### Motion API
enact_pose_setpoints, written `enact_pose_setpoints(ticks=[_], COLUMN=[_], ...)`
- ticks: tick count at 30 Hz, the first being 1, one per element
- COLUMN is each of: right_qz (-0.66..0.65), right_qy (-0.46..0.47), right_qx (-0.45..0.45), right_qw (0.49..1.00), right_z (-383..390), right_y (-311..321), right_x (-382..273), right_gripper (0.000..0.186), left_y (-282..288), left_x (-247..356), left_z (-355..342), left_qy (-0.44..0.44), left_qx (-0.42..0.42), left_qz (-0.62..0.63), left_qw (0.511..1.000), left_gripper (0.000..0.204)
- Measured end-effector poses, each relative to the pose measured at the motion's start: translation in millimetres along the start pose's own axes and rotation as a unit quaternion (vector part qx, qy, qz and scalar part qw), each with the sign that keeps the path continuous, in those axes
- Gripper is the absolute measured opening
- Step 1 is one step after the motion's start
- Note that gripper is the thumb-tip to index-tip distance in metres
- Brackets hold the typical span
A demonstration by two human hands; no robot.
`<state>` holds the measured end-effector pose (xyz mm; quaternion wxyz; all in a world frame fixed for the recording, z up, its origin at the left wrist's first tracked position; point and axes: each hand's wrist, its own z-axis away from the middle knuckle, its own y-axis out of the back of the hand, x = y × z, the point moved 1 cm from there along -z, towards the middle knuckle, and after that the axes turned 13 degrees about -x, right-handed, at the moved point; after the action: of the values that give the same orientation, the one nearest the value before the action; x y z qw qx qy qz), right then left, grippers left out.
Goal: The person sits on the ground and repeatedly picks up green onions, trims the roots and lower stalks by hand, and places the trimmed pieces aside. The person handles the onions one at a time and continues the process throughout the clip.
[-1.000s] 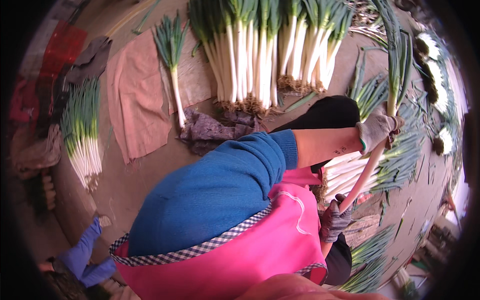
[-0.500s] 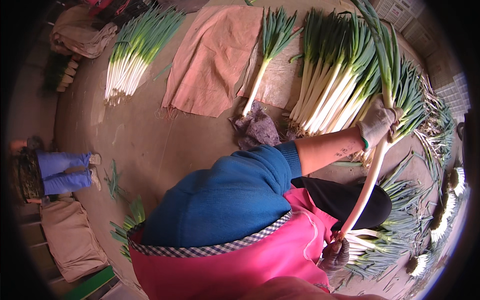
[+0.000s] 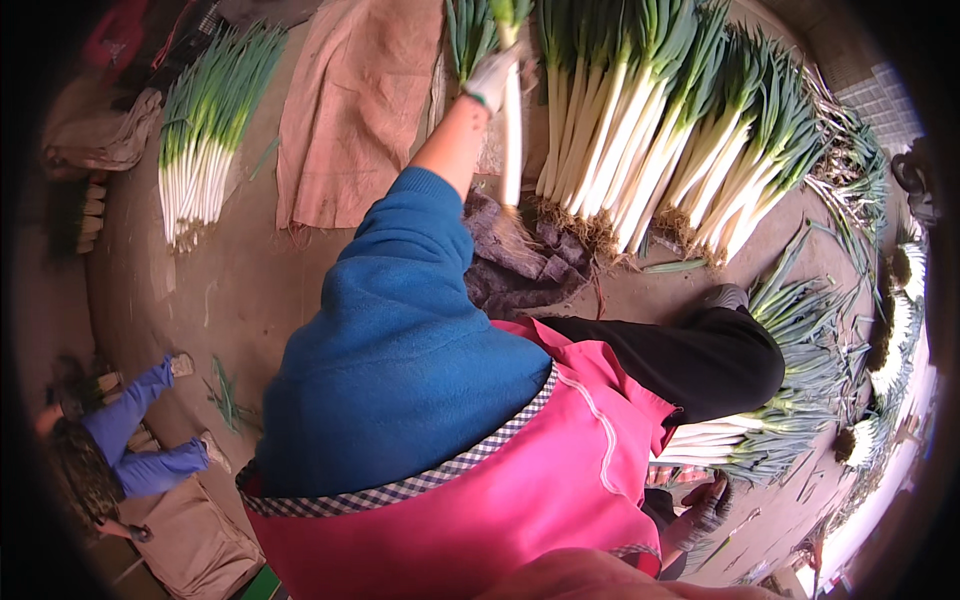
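My left hand (image 3: 493, 78), in a pale glove, is stretched forward and closed round a long green onion (image 3: 512, 140) at the join of white stem and leaves. The onion hangs upright, its roots over a crumpled purple-grey cloth (image 3: 500, 245). Just behind my hand, another green onion's leaves (image 3: 465, 40) show on the sacking; my hand hides part of it. My right hand (image 3: 705, 512), in a dark striped glove, is low at the right with fingers loosely curled and a gap at the thumb. Nothing shows in it; onion stems (image 3: 705, 440) lie just beyond.
Rows of green onions (image 3: 610, 130) lie to the right of my left hand. A pinkish sack cloth (image 3: 340, 120) is spread at its left, with an onion bundle (image 3: 205, 130) farther left. Leaf scraps (image 3: 850, 190) pile at right. Another person in blue trousers (image 3: 130, 430) is at far left.
My left hand has carried the green onion left and forward, from beside the rows to above the sacking. My right hand has let go of its root end and sits slightly lower.
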<state>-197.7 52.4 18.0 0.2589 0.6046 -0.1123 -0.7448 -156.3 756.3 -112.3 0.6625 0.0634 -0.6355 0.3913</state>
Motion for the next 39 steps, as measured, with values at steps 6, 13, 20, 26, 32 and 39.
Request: enact_pose_setpoints(ticks=[6,13,20,26,32,39], right_qz=[-0.037,-0.047,-0.015,0.073,0.084,-0.047], right_qy=[-0.031,-0.058,-0.126,-0.188,-0.159,-0.223], right_qx=[-0.047,-0.078,-0.077,-0.073,0.084,0.095], right_qw=[0.998,0.994,0.989,0.977,0.980,0.969], right_z=[-1.6,-3.0,0.0,3.2,20.3,-29.6], right_y=[-9.7,-5.3,22.1,58.4,103.5,95.1], right_x=[20.9,30.0,67.9,83.1,123.5,182.4], right_gripper=[0.031,0.024,0.021,0.026,0.032,0.030], left_y=[136.7,164.8,203.5,217.7,13.6,-430.2], left_x=[-193.0,-223.2,-192.8,-197.1,-158.6,-109.0], left_z=[98.8,117.6,128.4,107.0,16.1,75.2], left_qy=[0.239,0.224,0.189,0.237,0.146,-0.110], left_qx=[0.070,0.174,0.195,0.140,0.065,-0.472], left_qz=[-0.265,-0.152,-0.316,-0.243,-0.254,-0.177], left_qw=[0.931,0.947,0.909,0.930,0.954,0.856], left_gripper=[0.027,0.022,0.014,0.005,0.026,0.018])
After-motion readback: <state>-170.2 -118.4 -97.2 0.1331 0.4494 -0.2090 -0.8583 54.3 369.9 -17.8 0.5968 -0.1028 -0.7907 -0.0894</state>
